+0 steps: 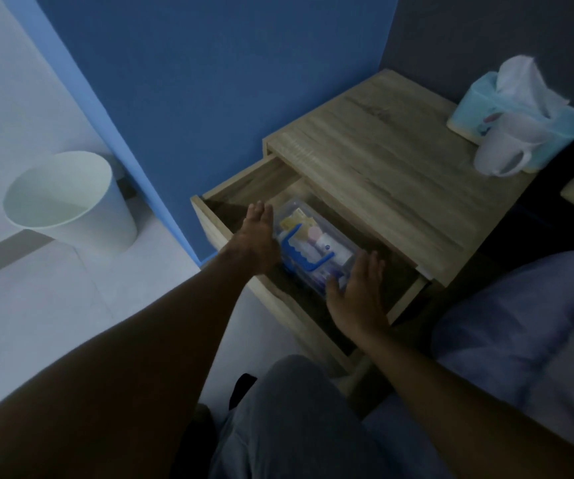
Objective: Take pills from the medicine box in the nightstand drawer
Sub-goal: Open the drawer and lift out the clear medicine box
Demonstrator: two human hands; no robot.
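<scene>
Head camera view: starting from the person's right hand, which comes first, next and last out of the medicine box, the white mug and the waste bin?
From the right hand:
1. Medicine box, in the open drawer, right beside the fingers.
2. White mug, on the nightstand top, up and to the right, against the tissue box.
3. Waste bin, on the floor far to the left.

text: none legible | medicine box (313, 243) labels: too blurred to read
</scene>
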